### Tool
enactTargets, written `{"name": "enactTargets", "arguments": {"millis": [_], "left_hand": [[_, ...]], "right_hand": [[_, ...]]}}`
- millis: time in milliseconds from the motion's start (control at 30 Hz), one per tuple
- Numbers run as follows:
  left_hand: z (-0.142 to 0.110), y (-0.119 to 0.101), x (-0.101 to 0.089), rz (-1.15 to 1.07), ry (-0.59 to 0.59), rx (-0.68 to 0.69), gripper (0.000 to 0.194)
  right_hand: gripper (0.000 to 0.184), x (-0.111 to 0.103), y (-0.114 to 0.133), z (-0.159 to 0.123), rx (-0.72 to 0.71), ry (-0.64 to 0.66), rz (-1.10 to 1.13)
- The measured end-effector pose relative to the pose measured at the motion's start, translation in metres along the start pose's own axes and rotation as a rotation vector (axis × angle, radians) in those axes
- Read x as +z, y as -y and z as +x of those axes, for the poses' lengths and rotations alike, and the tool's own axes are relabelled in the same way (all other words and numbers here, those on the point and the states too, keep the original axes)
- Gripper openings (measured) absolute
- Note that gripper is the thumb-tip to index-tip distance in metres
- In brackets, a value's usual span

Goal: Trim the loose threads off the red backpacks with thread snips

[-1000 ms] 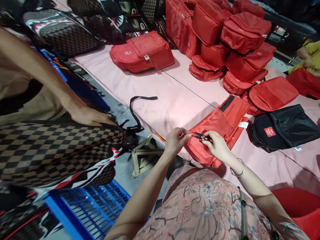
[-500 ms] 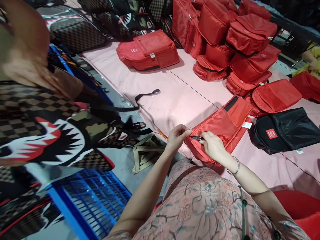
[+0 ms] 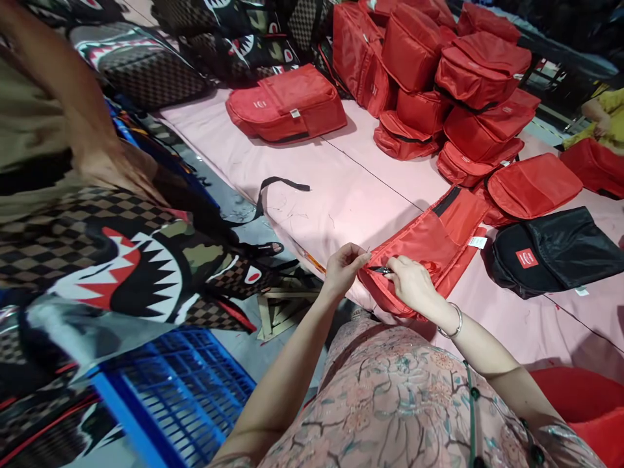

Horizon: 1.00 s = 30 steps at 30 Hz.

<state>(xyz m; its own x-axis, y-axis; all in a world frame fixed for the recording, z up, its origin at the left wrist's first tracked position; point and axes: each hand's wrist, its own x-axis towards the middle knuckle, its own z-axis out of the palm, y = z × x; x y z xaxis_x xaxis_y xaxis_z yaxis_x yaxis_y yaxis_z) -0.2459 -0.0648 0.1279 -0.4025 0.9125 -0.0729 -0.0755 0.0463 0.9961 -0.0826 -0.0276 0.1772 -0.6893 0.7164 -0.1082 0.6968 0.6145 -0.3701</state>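
Note:
In front of my body a red backpack (image 3: pixel 419 234) lies on the pink-covered table, its lining side up with a white label at its far edge. My left hand (image 3: pixel 345 266) is closed in a pinch at the bag's near left corner, and a fine thread (image 3: pixel 369 249) sticks out from the fingertips. Small dark thread snips (image 3: pixel 377 269) are held in my right hand (image 3: pixel 413 283), with the blades pointing left toward the pinched fingers. The right fingers cover the handle of the snips. A bracelet circles my right wrist.
A black backpack (image 3: pixel 560 253) lies right of the red one. Red backpacks (image 3: pixel 448 78) are piled farther back. At left, a co-worker's hand (image 3: pixel 114 166) rests by a checkered shark-mouth bag (image 3: pixel 146 270), above a blue plastic basket (image 3: pixel 182 383). A loose black strap (image 3: pixel 277 183) lies over the table's edge.
The co-worker's hand and the shark-mouth bag have moved to the right, and the black strap has shifted. My hands stay nearly in the same place on the red backpack.

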Motion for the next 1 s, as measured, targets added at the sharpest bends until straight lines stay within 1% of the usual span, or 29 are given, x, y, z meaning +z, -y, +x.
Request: {"name": "enactTargets", "arguments": {"millis": [67,100,133,200,233,267,300,333,367,400,433,467,500,533,567,633,733,800,867,1000], "left_hand": [[0.002,0.002,-0.005,0.032,-0.022,0.021,0.026],[0.002,0.003,-0.008,0.061,-0.051,0.038,0.025],[0.003,0.002,-0.012,0.108,-0.097,0.066,0.024],[0.002,-0.002,-0.019,0.258,-0.228,0.164,0.022],[0.000,-0.005,-0.021,0.348,-0.289,0.226,0.024],[-0.003,-0.009,-0.021,0.432,-0.318,0.283,0.029],[-0.007,-0.013,-0.019,0.495,-0.294,0.326,0.033],[-0.012,-0.016,-0.015,0.524,-0.208,0.345,0.033],[-0.018,-0.019,-0.008,0.525,-0.072,0.345,0.030],[-0.024,-0.020,0.000,0.519,0.099,0.333,0.026],[-0.031,-0.020,0.009,0.521,0.271,0.323,0.023],[-0.036,-0.019,0.019,0.537,0.416,0.324,0.022],[-0.042,-0.018,0.029,0.574,0.520,0.341,0.021],[-0.046,-0.015,0.038,0.627,0.578,0.371,0.022],[-0.049,-0.013,0.046,0.686,0.596,0.408,0.024],[-0.053,-0.010,0.057,0.780,0.579,0.465,0.023],[-0.050,-0.009,0.064,0.864,0.561,0.468,0.014],[-0.044,-0.010,0.068,0.885,0.552,0.448,0.010],[-0.036,-0.010,0.072,0.896,0.521,0.437,0.012],[-0.025,-0.003,0.084,0.914,0.391,0.449,0.013]], "right_hand": [[0.016,-0.001,-0.004,-0.002,-0.001,-0.034,0.057],[0.015,-0.002,-0.008,-0.005,-0.005,-0.074,0.116],[0.014,-0.003,-0.013,-0.009,-0.008,-0.131,0.188],[0.014,-0.008,-0.027,-0.022,0.012,-0.286,0.338],[0.015,-0.009,-0.035,-0.031,0.045,-0.368,0.400],[0.016,-0.010,-0.044,-0.040,0.093,-0.444,0.447],[0.018,-0.010,-0.052,-0.050,0.148,-0.508,0.480],[0.019,-0.008,-0.060,-0.060,0.200,-0.555,0.502],[0.020,-0.005,-0.066,-0.069,0.246,-0.589,0.521],[0.022,0.000,-0.071,-0.077,0.283,-0.609,0.537],[0.026,0.005,-0.075,-0.084,0.313,-0.620,0.549],[0.031,0.011,-0.077,-0.090,0.336,-0.617,0.560],[0.037,0.018,-0.077,-0.094,0.354,-0.601,0.572],[0.043,0.024,-0.075,-0.096,0.368,-0.577,0.586],[0.047,0.030,-0.073,-0.097,0.379,-0.552,0.601],[0.048,0.038,-0.068,-0.094,0.394,-0.531,0.645],[0.043,0.044,-0.067,-0.082,0.392,-0.571,0.733],[0.041,0.044,-0.074,-0.069,0.367,-0.587,0.781],[0.040,0.043,-0.085,-0.055,0.329,-0.600,0.813],[0.040,0.036,-0.107,-0.035,0.266,-0.629,0.803]]}}
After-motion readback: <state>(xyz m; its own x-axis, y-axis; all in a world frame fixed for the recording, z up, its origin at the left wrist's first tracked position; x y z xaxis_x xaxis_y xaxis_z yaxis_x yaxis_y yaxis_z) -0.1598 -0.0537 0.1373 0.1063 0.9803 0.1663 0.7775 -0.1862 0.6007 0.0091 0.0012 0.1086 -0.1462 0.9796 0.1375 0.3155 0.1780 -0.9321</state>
